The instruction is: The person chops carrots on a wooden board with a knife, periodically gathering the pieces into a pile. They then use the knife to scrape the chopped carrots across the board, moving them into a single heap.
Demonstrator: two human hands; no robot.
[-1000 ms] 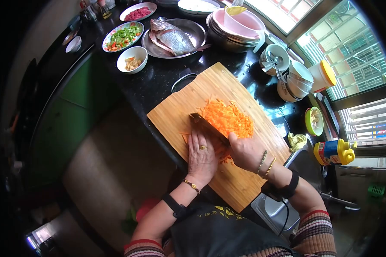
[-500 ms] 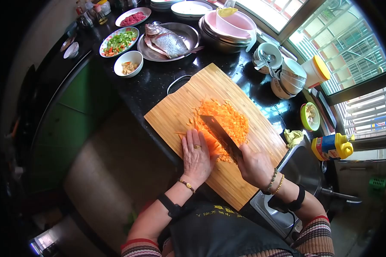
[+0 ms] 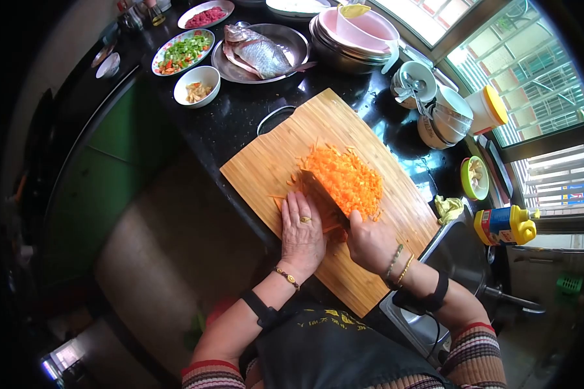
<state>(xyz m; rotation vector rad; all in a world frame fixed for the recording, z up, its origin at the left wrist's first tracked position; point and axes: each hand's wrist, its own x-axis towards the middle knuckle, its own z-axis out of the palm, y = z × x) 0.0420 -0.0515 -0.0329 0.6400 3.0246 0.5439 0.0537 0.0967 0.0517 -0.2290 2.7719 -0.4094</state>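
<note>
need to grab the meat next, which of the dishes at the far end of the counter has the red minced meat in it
The small oval white plate at the far edge, beyond the patterned plate of chopped green and red vegetables. The small white bowl holds pale pieces; the round metal tray holds a whole fish.

Black glossy worktop point(image 3: 240, 123), pretty crowded. A bamboo board point(image 3: 266, 162) sits at an angle over its front edge, with a pile of diced carrot point(image 3: 347, 178) on it. Behind the board there's a metal plate point(image 3: 292, 39) with a whole fish point(image 3: 259, 55), a plate of chopped greens point(image 3: 183, 52), a small white bowl point(image 3: 197, 85), and a plate of red mince point(image 3: 204, 14). A stack of metal basins point(image 3: 344, 55) holds a pink bowl point(image 3: 370, 29). Toward the window: stacked white bowls point(image 3: 444, 120), a yellow-lidded tub point(image 3: 488, 110), and a small green dish point(image 3: 475, 178). A yellow cloth point(image 3: 448, 207) lies just beside the sink point(image 3: 457, 249).
</note>
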